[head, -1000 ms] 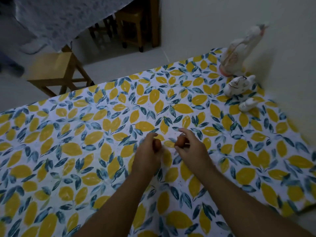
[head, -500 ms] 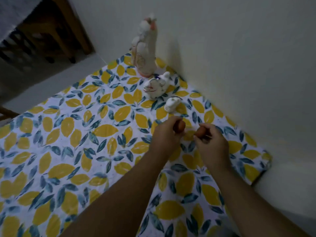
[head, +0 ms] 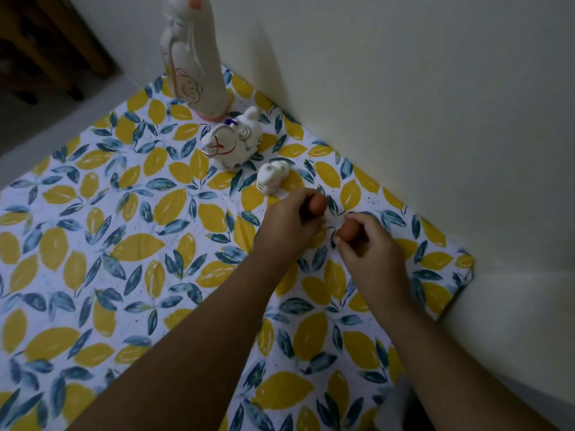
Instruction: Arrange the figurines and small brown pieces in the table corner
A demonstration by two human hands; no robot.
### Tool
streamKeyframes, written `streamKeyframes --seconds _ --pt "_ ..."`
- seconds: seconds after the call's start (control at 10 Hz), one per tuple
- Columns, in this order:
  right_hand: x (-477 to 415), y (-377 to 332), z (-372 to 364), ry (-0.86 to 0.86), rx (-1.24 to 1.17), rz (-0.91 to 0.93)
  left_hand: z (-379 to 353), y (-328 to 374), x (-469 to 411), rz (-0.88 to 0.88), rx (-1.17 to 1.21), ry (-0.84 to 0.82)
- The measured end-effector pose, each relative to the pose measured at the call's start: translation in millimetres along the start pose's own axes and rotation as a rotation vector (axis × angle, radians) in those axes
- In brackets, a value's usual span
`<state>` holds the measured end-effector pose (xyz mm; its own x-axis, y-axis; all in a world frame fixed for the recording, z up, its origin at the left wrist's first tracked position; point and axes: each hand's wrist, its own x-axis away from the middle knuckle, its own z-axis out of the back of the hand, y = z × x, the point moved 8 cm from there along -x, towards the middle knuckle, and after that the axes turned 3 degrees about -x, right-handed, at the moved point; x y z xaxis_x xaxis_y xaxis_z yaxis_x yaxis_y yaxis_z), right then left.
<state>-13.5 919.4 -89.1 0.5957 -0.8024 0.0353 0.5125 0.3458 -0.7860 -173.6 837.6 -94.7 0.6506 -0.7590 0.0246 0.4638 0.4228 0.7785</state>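
Note:
Three white figurines stand in a row along the wall: a tall one (head: 193,60) at the far corner, a medium animal-shaped one (head: 233,143) in front of it, and a small one (head: 270,180) nearest me. My left hand (head: 287,225) pinches a small brown piece (head: 318,204) just right of the small figurine. My right hand (head: 368,247) pinches a second brown piece (head: 348,229) a little lower and to the right. Both pieces sit low over the cloth; contact with it is unclear.
The table (head: 93,213) carries a cloth printed with yellow lemons and blue leaves. A pale wall (head: 420,104) runs along its right side. Dark wooden furniture (head: 40,45) stands on the floor beyond the far left edge.
My view has swung right and closer to the wall corner. Both hands have carried the brown pieces from the table's middle over to the figurines.

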Motion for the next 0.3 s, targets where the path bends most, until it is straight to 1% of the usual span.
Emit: streamKeyframes --seconds 0.1,0.2,0.3 --pt "0 1 -2 -0.03 0.001 -0.023 0 0 1 0.006 0.013 -0.007" --pt "1 -4 2 -0.071 -0.051 -0.059 5 3 2 0.05 0.11 -0.03" --pt "4 -14 8 -0.071 -0.008 -0.048 14 3 8 0.06 0.121 -0.024"
